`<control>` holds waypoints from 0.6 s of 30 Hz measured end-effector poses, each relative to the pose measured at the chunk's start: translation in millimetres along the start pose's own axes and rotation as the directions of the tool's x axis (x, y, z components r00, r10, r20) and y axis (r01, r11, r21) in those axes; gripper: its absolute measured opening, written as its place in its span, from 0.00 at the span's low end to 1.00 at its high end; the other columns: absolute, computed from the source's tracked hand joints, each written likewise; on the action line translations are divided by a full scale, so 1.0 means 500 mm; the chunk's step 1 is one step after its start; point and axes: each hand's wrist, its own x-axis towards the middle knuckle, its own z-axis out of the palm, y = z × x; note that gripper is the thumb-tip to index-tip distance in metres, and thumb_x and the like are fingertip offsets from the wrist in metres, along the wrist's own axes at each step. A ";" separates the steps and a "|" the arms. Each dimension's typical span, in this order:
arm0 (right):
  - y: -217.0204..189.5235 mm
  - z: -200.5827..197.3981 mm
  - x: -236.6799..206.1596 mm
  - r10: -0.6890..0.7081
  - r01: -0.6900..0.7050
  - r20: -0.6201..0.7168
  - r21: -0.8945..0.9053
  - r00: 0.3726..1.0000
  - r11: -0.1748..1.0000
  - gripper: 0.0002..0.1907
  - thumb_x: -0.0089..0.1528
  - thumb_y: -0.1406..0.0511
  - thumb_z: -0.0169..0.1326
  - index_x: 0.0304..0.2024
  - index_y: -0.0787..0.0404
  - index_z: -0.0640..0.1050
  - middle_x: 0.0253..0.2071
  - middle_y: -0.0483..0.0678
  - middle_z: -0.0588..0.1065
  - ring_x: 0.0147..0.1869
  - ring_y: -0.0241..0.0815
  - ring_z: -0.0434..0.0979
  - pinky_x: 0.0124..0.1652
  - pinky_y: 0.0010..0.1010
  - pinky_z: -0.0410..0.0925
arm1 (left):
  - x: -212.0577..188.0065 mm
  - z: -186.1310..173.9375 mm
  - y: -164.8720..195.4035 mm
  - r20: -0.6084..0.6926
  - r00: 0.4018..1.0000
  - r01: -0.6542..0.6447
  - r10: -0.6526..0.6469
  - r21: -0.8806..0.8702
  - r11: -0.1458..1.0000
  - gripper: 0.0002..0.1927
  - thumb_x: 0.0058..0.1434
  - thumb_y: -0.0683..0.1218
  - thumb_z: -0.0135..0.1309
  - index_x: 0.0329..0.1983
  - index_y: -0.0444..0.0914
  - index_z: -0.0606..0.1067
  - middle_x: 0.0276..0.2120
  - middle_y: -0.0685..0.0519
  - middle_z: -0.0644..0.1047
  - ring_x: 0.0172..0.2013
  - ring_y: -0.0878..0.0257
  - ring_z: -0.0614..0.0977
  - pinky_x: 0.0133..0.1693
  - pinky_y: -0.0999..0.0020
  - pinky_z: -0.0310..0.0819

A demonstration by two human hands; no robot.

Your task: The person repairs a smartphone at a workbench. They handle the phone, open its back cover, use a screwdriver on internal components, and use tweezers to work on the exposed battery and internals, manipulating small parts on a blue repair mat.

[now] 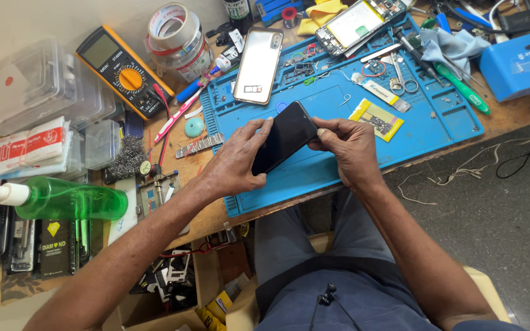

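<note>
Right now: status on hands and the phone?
Left hand and right hand both grip the black phone, held tilted over the blue mat. Second phone lies apart. Nothing in the way.

Between the fingers (pixel 259 132) of both hands, the black phone (pixel 284 136) looks glossy and smooth — glass-like. Beneath them lies a matt blue rubbery mat (pixel 338 101) on a worn wooden tabletop (pixel 516 110); beyond, a phone in a shiny clear case (pixel 258 64).
</note>
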 end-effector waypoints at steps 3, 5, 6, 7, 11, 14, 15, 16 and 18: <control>-0.001 -0.014 -0.006 0.055 -0.055 0.022 0.016 0.998 0.998 0.13 0.65 0.74 0.55 0.52 0.73 0.79 0.41 0.54 0.82 0.40 0.37 0.84 0.42 0.29 0.80 | -0.005 0.004 0.011 0.007 1.000 0.010 -0.010 0.008 1.000 0.57 0.41 0.43 0.63 0.75 0.32 0.52 0.66 0.39 0.62 0.63 0.42 0.67 0.64 0.54 0.63; -0.005 -0.028 -0.007 0.086 -0.087 0.057 0.020 0.995 0.996 0.15 0.65 0.74 0.55 0.54 0.74 0.77 0.41 0.53 0.82 0.40 0.36 0.84 0.43 0.29 0.80 | -0.004 0.007 0.017 0.015 1.000 0.004 -0.004 0.023 1.000 0.57 0.40 0.43 0.63 0.75 0.32 0.51 0.66 0.39 0.62 0.63 0.42 0.67 0.64 0.54 0.63; -0.007 -0.035 -0.008 0.101 -0.103 0.084 0.019 0.991 0.994 0.17 0.64 0.74 0.55 0.56 0.75 0.76 0.40 0.53 0.82 0.40 0.36 0.84 0.44 0.28 0.80 | -0.003 0.009 0.020 0.022 1.000 -0.002 0.001 0.032 0.999 0.57 0.40 0.43 0.63 0.75 0.32 0.51 0.66 0.38 0.62 0.62 0.42 0.67 0.65 0.54 0.62; -0.009 -0.043 -0.007 0.115 -0.118 0.112 0.017 0.987 0.993 0.19 0.64 0.74 0.54 0.58 0.75 0.75 0.40 0.53 0.82 0.40 0.36 0.84 0.44 0.28 0.79 | -0.001 0.010 0.022 0.028 1.000 -0.008 0.007 0.042 0.999 0.57 0.40 0.43 0.63 0.75 0.32 0.51 0.66 0.38 0.62 0.62 0.42 0.67 0.65 0.54 0.62; -0.019 -0.064 -0.003 0.143 -0.154 0.183 0.045 0.973 0.987 0.24 0.62 0.76 0.55 0.62 0.76 0.74 0.37 0.47 0.78 0.38 0.31 0.80 0.45 0.28 0.80 | 0.006 0.019 0.024 0.043 0.998 -0.041 0.039 0.061 0.997 0.57 0.41 0.43 0.63 0.75 0.32 0.51 0.66 0.38 0.62 0.63 0.42 0.67 0.65 0.54 0.62; -0.027 -0.069 0.000 0.182 -0.187 0.191 0.008 0.965 0.982 0.25 0.60 0.76 0.55 0.62 0.75 0.73 0.37 0.46 0.79 0.38 0.30 0.80 0.43 0.26 0.79 | 0.012 0.022 0.023 0.055 0.997 -0.066 0.062 0.077 0.995 0.56 0.41 0.43 0.64 0.74 0.32 0.52 0.66 0.37 0.62 0.64 0.41 0.66 0.64 0.53 0.62; -0.030 -0.069 -0.001 0.197 -0.200 0.188 -0.001 0.962 0.980 0.26 0.60 0.76 0.55 0.61 0.75 0.73 0.36 0.46 0.80 0.38 0.31 0.81 0.43 0.26 0.78 | 0.012 0.023 0.023 0.054 0.995 -0.083 0.079 0.088 0.993 0.56 0.41 0.43 0.64 0.74 0.32 0.53 0.66 0.36 0.61 0.64 0.40 0.66 0.64 0.52 0.62; -0.032 -0.070 0.000 0.214 -0.216 0.186 -0.011 0.959 0.976 0.26 0.59 0.76 0.56 0.61 0.75 0.72 0.36 0.46 0.80 0.38 0.31 0.81 0.42 0.25 0.78 | 0.014 0.023 0.023 0.053 0.994 -0.098 0.093 0.097 0.991 0.56 0.41 0.43 0.65 0.74 0.32 0.53 0.66 0.35 0.61 0.64 0.39 0.65 0.64 0.52 0.61; -0.035 -0.071 0.001 0.198 -0.196 0.205 -0.028 0.959 0.980 0.27 0.59 0.76 0.55 0.62 0.75 0.73 0.35 0.45 0.80 0.37 0.30 0.80 0.42 0.25 0.78 | 0.017 0.024 0.024 0.075 0.994 -0.092 0.085 0.093 0.991 0.56 0.41 0.43 0.65 0.74 0.32 0.53 0.66 0.35 0.61 0.64 0.39 0.66 0.64 0.52 0.62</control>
